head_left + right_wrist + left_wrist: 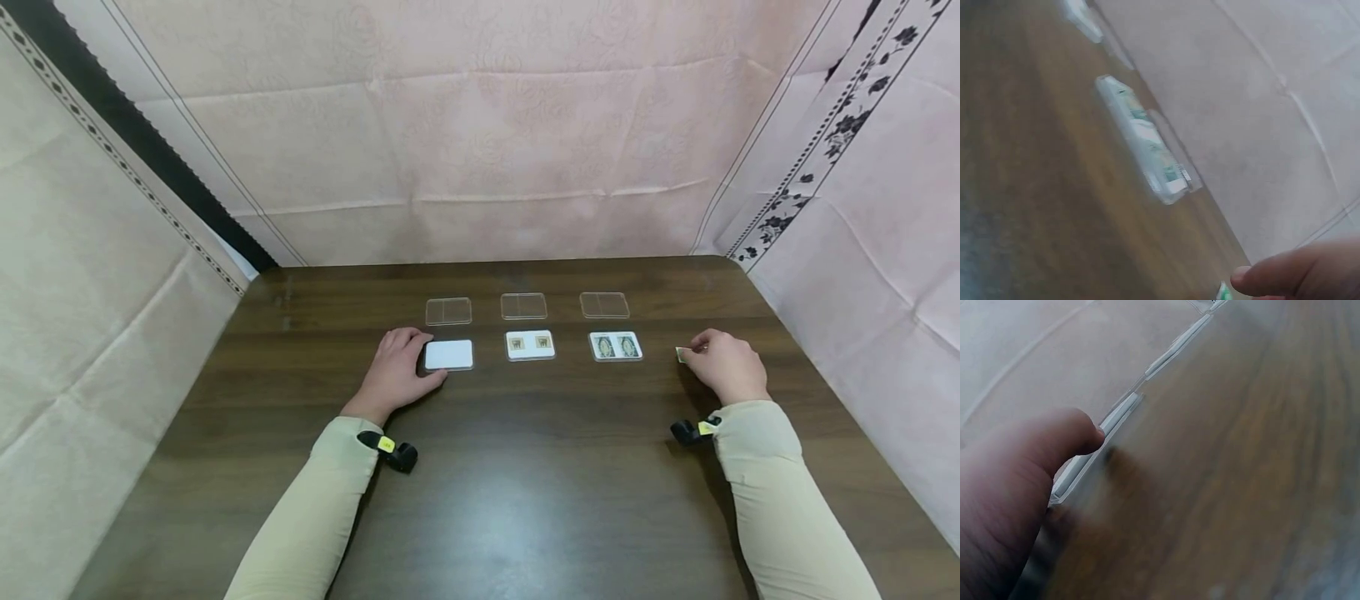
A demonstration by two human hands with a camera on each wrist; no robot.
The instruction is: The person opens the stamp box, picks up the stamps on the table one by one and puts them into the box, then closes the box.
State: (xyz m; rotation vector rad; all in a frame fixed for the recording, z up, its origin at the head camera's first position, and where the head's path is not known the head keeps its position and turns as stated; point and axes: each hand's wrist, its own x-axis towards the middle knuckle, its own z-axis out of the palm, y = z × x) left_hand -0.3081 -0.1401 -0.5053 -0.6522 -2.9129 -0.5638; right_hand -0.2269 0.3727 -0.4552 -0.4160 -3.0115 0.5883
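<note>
My left hand holds a shallow clear case with a blank white insert, index finger at its far edge and thumb at its near edge. In the left wrist view the thumb presses against the side of that case. Over at the right, my right hand pinches a small flat green-and-white piece, mostly covered by the fingers. Only a corner of this piece peeks out beside a fingertip in the right wrist view.
Between the hands lie a case with two small gold-toned pieces and a case with two green oval-patterned pieces. Behind the row sit three clear lids on the brown wooden table. Pale cloth hangs around it.
</note>
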